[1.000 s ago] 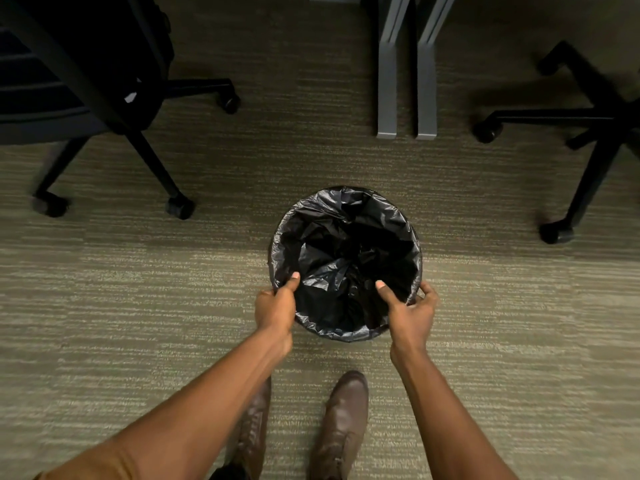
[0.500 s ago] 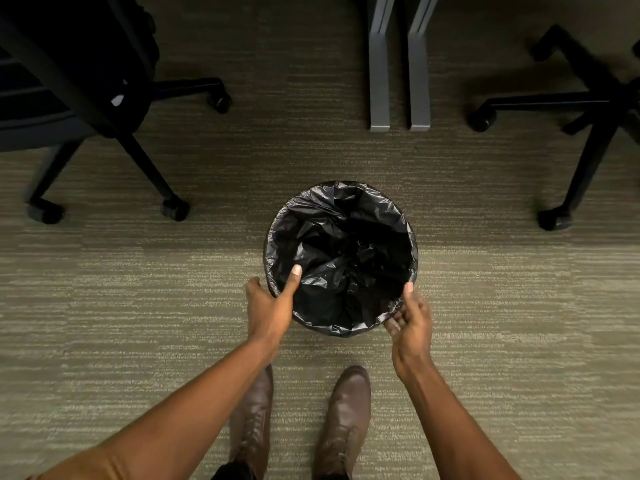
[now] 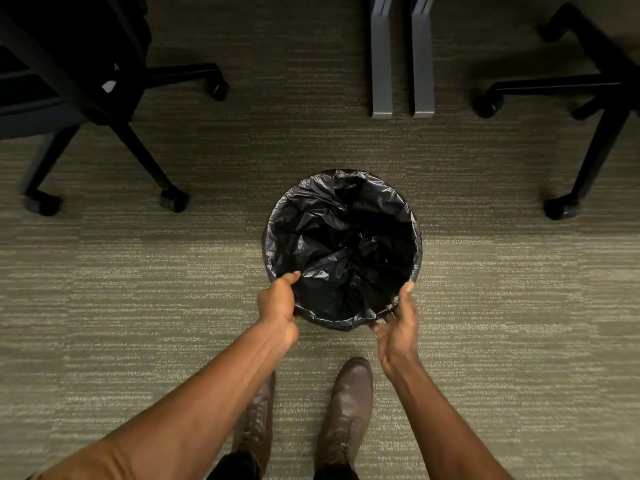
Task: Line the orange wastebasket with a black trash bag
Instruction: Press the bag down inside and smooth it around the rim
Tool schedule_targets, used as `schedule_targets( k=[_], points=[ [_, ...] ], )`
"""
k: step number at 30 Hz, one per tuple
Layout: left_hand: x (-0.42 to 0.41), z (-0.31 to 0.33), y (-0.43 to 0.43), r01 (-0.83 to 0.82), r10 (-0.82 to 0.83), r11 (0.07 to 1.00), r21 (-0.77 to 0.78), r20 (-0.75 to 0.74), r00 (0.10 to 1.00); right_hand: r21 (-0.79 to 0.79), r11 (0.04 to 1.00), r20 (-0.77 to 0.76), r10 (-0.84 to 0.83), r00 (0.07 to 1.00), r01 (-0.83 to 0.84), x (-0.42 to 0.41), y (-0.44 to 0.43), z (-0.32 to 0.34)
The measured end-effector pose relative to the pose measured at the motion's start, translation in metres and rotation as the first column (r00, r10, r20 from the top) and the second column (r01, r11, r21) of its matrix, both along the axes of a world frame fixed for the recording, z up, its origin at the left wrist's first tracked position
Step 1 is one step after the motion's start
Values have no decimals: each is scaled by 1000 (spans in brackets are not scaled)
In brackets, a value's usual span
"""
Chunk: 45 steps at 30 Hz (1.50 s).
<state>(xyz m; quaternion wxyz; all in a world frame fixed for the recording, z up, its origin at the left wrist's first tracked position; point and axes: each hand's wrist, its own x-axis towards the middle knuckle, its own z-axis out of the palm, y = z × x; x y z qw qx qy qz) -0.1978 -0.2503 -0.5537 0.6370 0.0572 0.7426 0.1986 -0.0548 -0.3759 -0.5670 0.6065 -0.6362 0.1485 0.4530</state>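
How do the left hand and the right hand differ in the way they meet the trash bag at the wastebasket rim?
The left hand curls over the rim, thumb inside the black trash bag; the right hand is open, palm against the outside, fingers beneath the bag's folded edge. The left hand sits at the near-left of the rim; the right hand sits at the near-right. Both touch the bag's folded-over edge.

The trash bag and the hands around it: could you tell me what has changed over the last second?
The right hand took its thumb out of the trash bag and slid outward and under the near right rim, palm up. The left hand kept its grip on the near left rim, thumb over the edge. The bag stayed folded over the rim, and the chairs and carpet are as before.
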Motion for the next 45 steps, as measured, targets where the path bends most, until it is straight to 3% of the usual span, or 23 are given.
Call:
schedule_targets(
  k=[4,8,12,18,23,25,27,29,32,37,40,45],
  points=[
    [-4,4,-15,70,-70,997,-18,17,997,-102,994,44,-36,998,40,-11,-11,-2],
    [6,6,-40,117,-115,992,-47,43,993,-125,992,-7,-17,1000,16,-37,-13,1],
    [18,7,-46,-8,6,1000,28,53,999,-102,990,7,101,995,-100,-47,-3,-2],
    [20,7,-44,-95,85,993,71,138,987,-182,977,60,124,991,-111,-42,11,-16],
    [9,4,-42,76,-86,995,64,176,981,-85,985,-6,150,989,-150,-33,5,-13],
    [3,5,-36,230,-236,971,67,102,966,-127,972,-7,200,980,-199,-30,-1,-7],
    [-5,5,-25,334,-329,940,69,-83,941,-262,940,66,245,967,-220,-28,-8,-2],
    [-13,6,-12,379,-337,919,106,-285,897,-372,902,177,300,937,-218,-28,-16,3],
    [-25,4,7,456,-336,873,173,-462,820,-436,871,293,376,879,-227,-30,-25,10],
    [-36,2,24,565,-386,796,216,-539,749,-469,859,389,411,825,-207,-26,-20,12],
    [-37,-1,23,658,-441,716,234,-579,686,-461,864,373,394,840,-201,-25,-13,6],
    [-37,-2,19,672,-464,695,257,-554,692,-389,906,321,301,898,-164,-26,-10,-3]
  ],
)
